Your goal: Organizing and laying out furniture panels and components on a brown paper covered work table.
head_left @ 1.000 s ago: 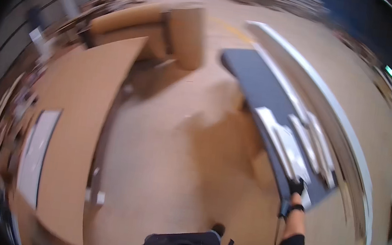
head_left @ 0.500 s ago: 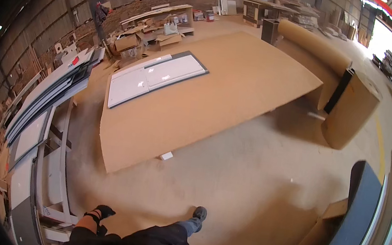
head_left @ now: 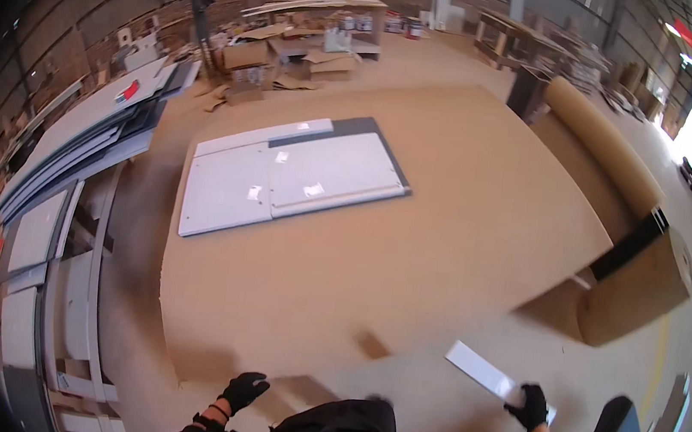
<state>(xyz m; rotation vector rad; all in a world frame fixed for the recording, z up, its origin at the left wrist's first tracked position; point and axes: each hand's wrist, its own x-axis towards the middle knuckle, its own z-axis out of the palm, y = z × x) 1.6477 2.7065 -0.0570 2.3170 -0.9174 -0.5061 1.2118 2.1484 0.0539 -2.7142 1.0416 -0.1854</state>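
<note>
your right hand (head_left: 530, 407) in a black glove, wrapped around one end of a flat white strip (head_left: 478, 369), the strip on your side of the big brown cardboard sheet (head_left: 482, 233), your left hand (head_left: 244, 391) empty, fingers loosely bent, near the sheet's close edge, shiny white panels (head_left: 227, 201) lying on the sheet

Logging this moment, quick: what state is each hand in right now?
Left hand: appears loosely open, nothing visible in it.
Right hand: closed, holding a white strip near one end.
</note>
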